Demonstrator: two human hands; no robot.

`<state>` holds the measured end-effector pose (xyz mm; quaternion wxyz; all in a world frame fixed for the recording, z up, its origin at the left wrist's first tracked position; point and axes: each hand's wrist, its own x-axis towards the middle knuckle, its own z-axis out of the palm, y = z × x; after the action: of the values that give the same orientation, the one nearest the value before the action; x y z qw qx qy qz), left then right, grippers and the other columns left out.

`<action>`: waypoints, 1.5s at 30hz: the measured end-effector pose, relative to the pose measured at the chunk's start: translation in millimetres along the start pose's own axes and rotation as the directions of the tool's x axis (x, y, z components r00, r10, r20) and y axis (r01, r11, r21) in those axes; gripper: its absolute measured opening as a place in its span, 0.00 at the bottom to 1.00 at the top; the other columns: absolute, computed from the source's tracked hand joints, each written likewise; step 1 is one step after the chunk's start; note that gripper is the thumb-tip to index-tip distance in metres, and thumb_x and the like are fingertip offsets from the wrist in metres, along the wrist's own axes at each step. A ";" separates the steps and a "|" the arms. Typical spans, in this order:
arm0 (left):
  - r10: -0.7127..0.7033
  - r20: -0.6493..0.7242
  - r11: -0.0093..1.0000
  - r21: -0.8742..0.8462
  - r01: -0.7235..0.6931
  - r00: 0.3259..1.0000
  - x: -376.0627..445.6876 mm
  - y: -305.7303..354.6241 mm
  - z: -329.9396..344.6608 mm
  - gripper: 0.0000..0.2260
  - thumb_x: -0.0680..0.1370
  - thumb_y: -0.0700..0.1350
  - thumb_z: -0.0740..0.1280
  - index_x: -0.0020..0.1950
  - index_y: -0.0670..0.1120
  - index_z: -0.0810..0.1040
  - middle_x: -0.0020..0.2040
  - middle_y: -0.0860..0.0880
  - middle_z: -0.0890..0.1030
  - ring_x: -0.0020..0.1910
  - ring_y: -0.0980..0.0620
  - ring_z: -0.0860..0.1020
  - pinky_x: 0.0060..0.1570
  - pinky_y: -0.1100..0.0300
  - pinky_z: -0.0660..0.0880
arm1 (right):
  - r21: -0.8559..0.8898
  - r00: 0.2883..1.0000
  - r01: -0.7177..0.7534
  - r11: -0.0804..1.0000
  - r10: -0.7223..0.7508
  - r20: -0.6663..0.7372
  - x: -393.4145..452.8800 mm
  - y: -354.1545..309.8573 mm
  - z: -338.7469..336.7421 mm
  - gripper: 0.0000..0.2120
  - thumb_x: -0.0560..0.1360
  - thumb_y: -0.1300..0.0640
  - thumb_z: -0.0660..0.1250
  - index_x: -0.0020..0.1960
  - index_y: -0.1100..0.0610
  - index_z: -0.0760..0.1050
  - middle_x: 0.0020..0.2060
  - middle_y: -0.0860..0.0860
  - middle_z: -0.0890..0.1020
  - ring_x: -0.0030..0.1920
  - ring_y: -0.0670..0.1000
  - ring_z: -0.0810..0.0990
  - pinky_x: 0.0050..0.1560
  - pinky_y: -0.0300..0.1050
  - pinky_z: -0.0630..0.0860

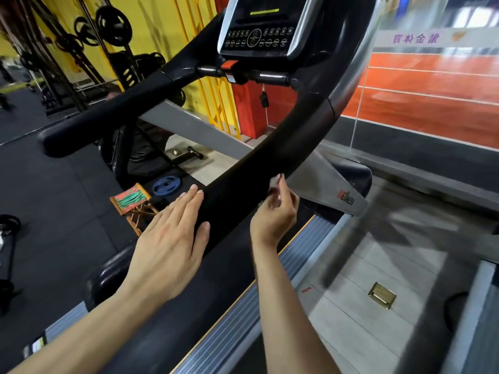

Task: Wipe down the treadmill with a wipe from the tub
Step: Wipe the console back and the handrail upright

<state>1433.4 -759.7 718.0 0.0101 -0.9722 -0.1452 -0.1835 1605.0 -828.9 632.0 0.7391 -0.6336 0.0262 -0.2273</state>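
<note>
The treadmill fills the view, its black right handrail (270, 157) running diagonally from lower left up to the console (259, 28). My left hand (172, 238) lies flat with fingers spread, its thumb and fingertips against the left side of that rail. My right hand (275, 209) is under the rail's right edge, fingers pinched on a small pale wipe (274, 183) pressed to the rail. The wipe is mostly hidden by my fingers. No tub is in view.
The left handrail (108, 120) juts toward me at left. Below are the ribbed grey side rail (270, 271) and the dark belt. A small wooden folding stool (132, 203) and a blue weight plate (166, 186) sit on the floor at left. A weight rack stands at back left.
</note>
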 end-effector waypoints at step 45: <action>-0.112 -0.021 0.967 -0.231 0.104 0.993 280.9 157.9 71.6 0.20 0.84 0.53 0.54 0.75 0.51 0.69 0.70 0.52 0.73 0.69 0.50 0.71 0.68 0.54 0.68 | 0.117 0.892 0.317 0.941 -0.338 0.301 235.5 27.8 21.0 0.20 0.81 0.65 0.64 0.70 0.52 0.77 0.69 0.51 0.75 0.71 0.49 0.73 0.69 0.50 0.73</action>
<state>1754.0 -827.5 757.6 -0.1097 -0.9542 -0.1756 -0.2158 1831.2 -893.8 668.4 0.7050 -0.6327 -0.2070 -0.2446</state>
